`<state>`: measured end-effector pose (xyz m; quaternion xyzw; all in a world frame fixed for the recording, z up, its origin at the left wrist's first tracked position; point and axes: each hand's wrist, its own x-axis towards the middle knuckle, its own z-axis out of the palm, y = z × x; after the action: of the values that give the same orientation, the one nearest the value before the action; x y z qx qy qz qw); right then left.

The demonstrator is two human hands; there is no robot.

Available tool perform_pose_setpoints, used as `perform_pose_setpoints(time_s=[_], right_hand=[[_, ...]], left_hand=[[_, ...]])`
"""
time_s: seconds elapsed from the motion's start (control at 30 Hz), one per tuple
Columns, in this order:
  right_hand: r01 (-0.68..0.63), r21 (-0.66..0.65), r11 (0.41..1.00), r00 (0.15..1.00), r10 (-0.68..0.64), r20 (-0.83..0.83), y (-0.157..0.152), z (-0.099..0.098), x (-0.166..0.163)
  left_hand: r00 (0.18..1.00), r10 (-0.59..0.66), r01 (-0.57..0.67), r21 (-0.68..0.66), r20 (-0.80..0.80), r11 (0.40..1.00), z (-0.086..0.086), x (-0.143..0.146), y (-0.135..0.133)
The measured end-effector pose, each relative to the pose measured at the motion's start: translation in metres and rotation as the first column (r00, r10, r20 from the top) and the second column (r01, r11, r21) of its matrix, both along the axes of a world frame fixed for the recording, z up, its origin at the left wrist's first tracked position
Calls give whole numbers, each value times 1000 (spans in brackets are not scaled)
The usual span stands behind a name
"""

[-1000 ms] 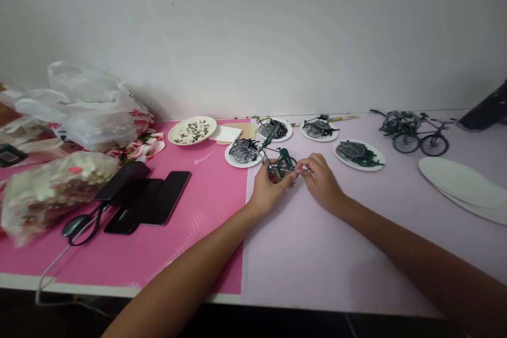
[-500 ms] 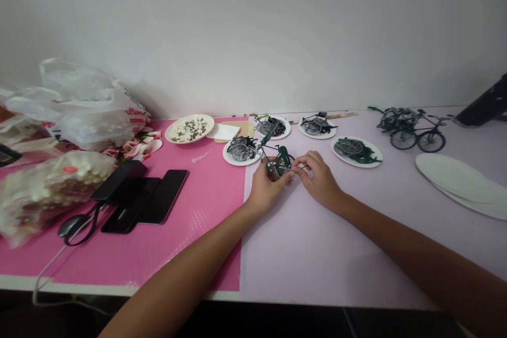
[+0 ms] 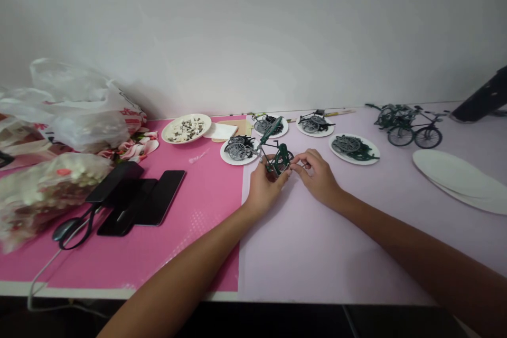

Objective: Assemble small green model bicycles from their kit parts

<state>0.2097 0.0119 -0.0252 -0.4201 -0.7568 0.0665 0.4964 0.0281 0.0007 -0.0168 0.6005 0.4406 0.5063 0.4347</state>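
A small green toy bicycle (image 3: 282,157) is held just above the lilac table mat, its frame tilted. My left hand (image 3: 263,184) closes around its lower part, and the fingers hide some of the wheel. My right hand (image 3: 316,173) pinches at the bicycle's right end, where a thin small part shows between thumb and forefinger, too small to name. Just behind the left hand stands a white plate (image 3: 225,160) with grey wheels and dark parts. To the right of the right hand, another plate (image 3: 356,161) carries a grey wheel and green parts.
Two more parts plates (image 3: 285,134) (image 3: 312,134) sit near the wall. Toy bicycles (image 3: 414,136) stand at back right, with white oval plates (image 3: 455,179) in front. On the pink mat lie phones (image 3: 168,198), a shallow dish (image 3: 164,134), a cable (image 3: 41,274) and plastic bags (image 3: 75,116).
The whole view has shifted slightly, so things appear a little further left. Both hands keep their hold on the bicycle, with only slight finger movement at its right end.
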Motion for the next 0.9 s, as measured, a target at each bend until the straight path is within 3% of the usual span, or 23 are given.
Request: perform_pose_setpoints(time_s=[0.3, 0.9], right_hand=[[-20, 69, 997, 999, 18, 29, -2, 2, -2], [-55, 8, 998, 998, 55, 4, -6, 2, -4]], left_hand=[[999, 37, -36, 19, -20, 999, 4, 0, -3], [999, 36, -36, -23, 11, 999, 5, 1, -3]])
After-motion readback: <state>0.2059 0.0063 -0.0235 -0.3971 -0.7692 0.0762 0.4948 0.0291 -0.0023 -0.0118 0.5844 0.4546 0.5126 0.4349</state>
